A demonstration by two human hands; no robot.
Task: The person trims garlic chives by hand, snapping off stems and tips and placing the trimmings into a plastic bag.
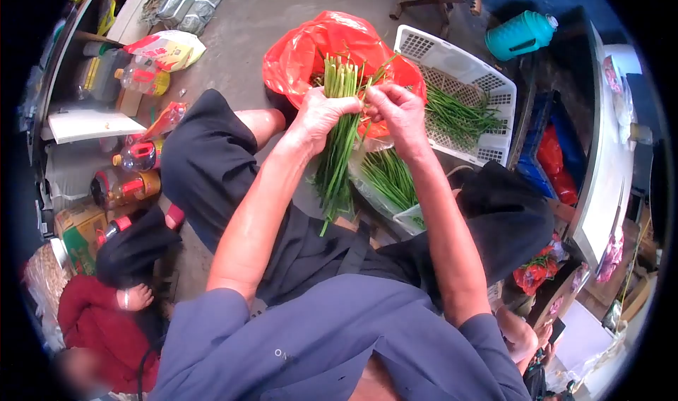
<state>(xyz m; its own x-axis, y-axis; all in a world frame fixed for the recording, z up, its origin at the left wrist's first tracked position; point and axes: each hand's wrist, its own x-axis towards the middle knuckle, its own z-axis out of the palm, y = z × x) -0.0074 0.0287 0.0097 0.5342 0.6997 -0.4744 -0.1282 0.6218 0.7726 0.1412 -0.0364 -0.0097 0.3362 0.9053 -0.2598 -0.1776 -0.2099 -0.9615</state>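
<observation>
My left hand is wrapped round a bunch of long green chives, pale cut ends up and dark leaf tips hanging down. Close beside it, my right hand has thumb and fingers pinched together at the bunch's edge; what lies between the fingertips is too small to make out. Both hands are over the near side of an open red plastic bag. Below my right hand, more chives lie in a clear plastic bag. A white plastic basket to the right holds further loose chives.
A turquoise jug stands beyond the basket, and a blue crate is at the right. Several bottles line the left side. A person in a red sleeve is at the lower left. A wooden stool stands at the back.
</observation>
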